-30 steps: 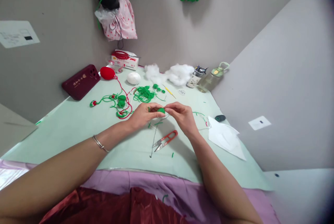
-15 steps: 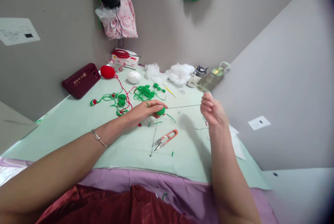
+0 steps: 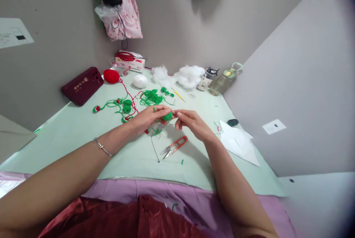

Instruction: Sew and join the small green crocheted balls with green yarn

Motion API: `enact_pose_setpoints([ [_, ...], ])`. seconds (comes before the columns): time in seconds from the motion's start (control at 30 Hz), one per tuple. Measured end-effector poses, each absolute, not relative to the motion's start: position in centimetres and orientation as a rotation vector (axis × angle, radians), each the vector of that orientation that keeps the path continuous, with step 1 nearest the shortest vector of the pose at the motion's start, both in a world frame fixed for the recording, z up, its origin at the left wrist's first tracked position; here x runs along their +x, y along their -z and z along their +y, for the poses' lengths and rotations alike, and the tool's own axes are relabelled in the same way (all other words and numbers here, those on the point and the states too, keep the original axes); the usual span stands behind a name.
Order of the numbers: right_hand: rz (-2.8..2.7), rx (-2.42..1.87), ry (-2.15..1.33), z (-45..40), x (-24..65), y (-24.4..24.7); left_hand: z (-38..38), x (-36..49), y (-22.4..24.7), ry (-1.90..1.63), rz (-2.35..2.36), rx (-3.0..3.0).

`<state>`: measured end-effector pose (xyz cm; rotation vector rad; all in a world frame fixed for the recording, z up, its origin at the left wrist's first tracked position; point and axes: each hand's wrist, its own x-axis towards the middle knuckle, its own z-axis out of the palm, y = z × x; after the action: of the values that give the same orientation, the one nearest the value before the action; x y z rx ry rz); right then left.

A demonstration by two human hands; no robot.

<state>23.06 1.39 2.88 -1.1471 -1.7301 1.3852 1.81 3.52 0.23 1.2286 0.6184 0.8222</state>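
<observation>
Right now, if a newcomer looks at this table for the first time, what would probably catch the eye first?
Most likely the left hand, holding a small green knitted piece above the middle of the table, with the right hand close beside it. Next, perhaps, the bright red ball at the back left and the white fluff at the back.

No wording could be read for certain. Gold characters crossed the maroon phone [image 3: 82, 87] at the left edge of the bench [image 3: 66, 131]; red print marked the white box [image 3: 137, 65] at its far-left corner. The pen cup [image 3: 203, 84] by the far-right corner bore dark marks, too small to decipher.
</observation>
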Motion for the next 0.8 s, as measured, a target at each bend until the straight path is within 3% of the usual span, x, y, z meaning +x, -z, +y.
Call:
enact_pose_setpoints([
  [0.1, -1.9, -1.155, -1.397, 1.4, 24.0, -3.1, 3.8, 1.6, -0.1, -0.838, 0.614, 1.191],
  [0.4, -1.191, -1.119, -1.121, 4.0, 30.7, -4.1, 4.3, 1.1, 0.1, -0.847, 0.633, 1.129],
  [0.63, -1.534, -1.127, -1.407, 2.1, 23.6, -1.7, 3.9, 1.5, -0.2, -0.815, 0.599, 1.187],
  [0.8, -1.776, -1.091, -1.555, 1.3, 23.4, -2.5, 3.9, 1.5, -0.2, -0.847, 0.621, 1.159],
])
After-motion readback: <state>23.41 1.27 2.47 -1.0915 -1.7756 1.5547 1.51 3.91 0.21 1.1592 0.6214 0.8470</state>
